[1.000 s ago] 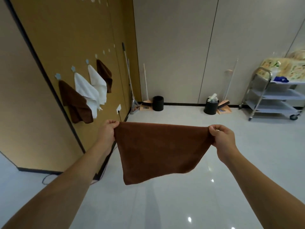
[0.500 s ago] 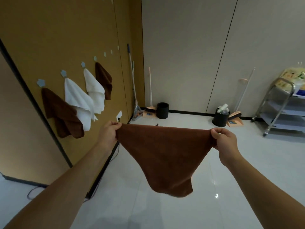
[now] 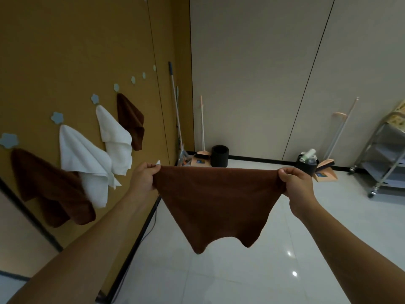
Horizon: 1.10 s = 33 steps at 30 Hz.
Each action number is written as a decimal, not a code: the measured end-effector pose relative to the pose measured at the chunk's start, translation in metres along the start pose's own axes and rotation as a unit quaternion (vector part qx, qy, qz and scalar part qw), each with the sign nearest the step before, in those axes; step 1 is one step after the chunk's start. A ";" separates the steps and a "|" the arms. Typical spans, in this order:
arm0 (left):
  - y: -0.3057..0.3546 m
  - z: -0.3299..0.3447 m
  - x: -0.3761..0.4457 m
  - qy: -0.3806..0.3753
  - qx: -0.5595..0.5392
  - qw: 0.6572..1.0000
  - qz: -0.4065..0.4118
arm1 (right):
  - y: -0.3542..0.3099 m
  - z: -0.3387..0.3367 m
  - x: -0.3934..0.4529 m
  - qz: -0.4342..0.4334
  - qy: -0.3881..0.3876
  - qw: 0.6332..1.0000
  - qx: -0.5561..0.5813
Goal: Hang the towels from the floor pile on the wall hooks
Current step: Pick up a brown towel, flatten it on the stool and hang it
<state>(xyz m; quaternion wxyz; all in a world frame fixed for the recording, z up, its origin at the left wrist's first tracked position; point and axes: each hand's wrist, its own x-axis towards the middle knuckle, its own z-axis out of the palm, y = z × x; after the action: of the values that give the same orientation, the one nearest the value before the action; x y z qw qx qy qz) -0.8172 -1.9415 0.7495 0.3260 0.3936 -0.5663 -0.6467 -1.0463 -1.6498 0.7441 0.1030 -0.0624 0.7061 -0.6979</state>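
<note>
— The brown towel (image 3: 215, 200) held up in front, what is it made of?
— Cloth, matt and a bit fuzzy, like terry. The same goes for the white towels (image 3: 85, 159) on the wall, soft and creased.
— And the wall (image 3: 72, 51) behind them?
— A flat ochre panel, smooth and matt. The flower-shaped hooks (image 3: 57, 117) look like pale blue plastic.
— The floor (image 3: 230, 279)?
— Glossy light tiles; lamp glints show on them.
— Anything metal?
— The cart (image 3: 381, 163) on the right, brushed steel with a dull shine. The black bin (image 3: 219, 155) looks matt
</note>
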 end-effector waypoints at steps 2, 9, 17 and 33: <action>-0.001 0.004 0.024 0.005 0.005 1.000 -0.002 | 0.001 0.016 0.023 0.003 -0.003 1.000 -0.002; -0.003 0.031 0.125 0.027 0.010 1.000 -0.006 | 0.007 0.074 0.125 0.011 -0.033 0.999 0.004; 0.013 0.080 0.236 0.081 0.015 0.996 0.017 | -0.012 0.146 0.274 0.020 -0.091 0.995 0.027; 0.026 0.141 0.413 0.140 0.007 0.990 0.011 | -0.016 0.257 0.463 0.029 -0.132 0.991 0.003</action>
<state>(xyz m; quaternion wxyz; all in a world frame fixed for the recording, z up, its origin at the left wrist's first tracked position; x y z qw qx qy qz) -1.1389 -2.2364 0.7242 0.4063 0.4760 -0.5242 -0.5776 -1.4373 -2.0071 0.7317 0.2154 -0.1328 0.6856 -0.6826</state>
